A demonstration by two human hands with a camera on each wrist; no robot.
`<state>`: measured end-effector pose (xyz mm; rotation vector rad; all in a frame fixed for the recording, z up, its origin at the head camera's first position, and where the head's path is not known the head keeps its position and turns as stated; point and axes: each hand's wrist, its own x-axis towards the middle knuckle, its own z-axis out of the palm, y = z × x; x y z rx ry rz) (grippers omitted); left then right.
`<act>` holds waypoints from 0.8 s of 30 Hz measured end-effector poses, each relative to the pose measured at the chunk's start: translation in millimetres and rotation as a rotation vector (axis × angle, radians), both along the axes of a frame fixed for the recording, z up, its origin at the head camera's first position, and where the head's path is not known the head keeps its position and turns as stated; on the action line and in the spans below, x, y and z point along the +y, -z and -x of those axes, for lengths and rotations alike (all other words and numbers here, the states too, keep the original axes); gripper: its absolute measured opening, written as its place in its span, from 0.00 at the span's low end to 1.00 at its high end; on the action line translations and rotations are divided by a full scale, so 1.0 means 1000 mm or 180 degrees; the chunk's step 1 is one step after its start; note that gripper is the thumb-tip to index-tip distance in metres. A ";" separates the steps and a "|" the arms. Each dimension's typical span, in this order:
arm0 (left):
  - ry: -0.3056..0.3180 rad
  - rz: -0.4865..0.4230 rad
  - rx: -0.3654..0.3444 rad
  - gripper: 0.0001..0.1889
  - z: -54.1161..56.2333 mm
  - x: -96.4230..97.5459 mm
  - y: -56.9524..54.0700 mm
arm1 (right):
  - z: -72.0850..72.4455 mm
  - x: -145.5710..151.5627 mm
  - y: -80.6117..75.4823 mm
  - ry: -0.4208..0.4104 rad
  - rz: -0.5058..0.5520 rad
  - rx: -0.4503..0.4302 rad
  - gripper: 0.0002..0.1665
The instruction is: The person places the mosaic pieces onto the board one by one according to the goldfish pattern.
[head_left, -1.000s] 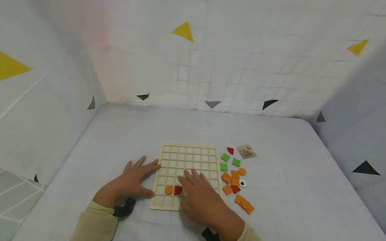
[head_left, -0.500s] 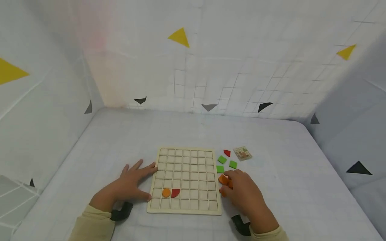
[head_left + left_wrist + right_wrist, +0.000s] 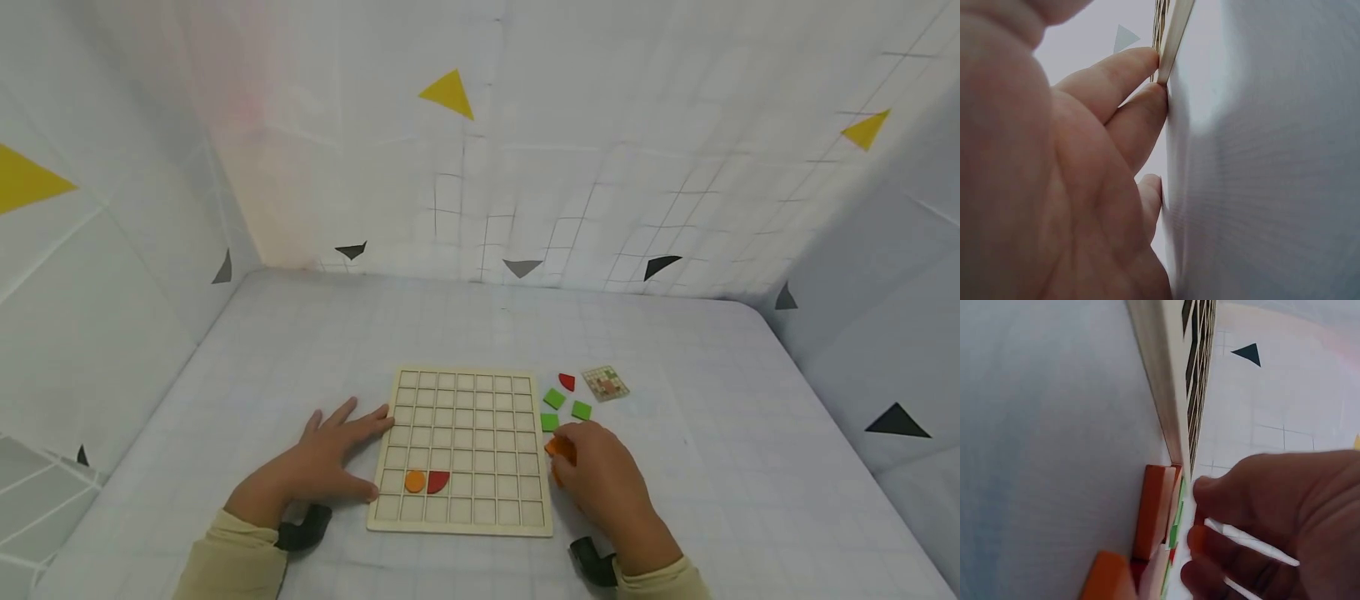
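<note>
In the head view, a pale wooden grid board (image 3: 459, 528) lies flat, with an orange disc (image 3: 415, 482) and a red quarter-round tile (image 3: 438, 482) in neighbouring cells near its front left. My left hand (image 3: 318, 458) has its fingers spread and touches the board's left edge with thumb and fingertips. Beside the right edge, my right hand (image 3: 603, 475) bends its thumb and fingers over the orange tiles (image 3: 561, 450) and pinches one, mostly hidden by the fingers. The right wrist view shows thumb and fingertips close together above more orange tiles (image 3: 1154, 512).
Several green square tiles (image 3: 554, 398) lie right of the board, with a red tile (image 3: 567, 382) behind them. A small square pattern card (image 3: 606, 383) lies farther right. White cloth walls (image 3: 480, 167) surround the white table surface (image 3: 750, 467).
My right hand has left the board and moved right to the orange tiles, where its fingers have closed. The left hand keeps its place at the board's edge.
</note>
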<state>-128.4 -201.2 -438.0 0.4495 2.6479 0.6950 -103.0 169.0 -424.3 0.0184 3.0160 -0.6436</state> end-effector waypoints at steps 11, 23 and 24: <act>0.0012 -0.0062 -0.0005 0.52 0.000 -0.001 0.000 | -0.015 -0.028 -0.015 -0.0544 0.0382 0.0533 0.06; -0.0014 -0.0091 -0.0055 0.52 0.000 -0.002 0.000 | -0.019 -0.059 -0.015 -0.1156 0.0290 0.0562 0.07; -0.0011 -0.0091 -0.0048 0.52 0.000 -0.002 0.000 | -0.019 -0.061 -0.015 -0.1212 0.0328 0.0531 0.07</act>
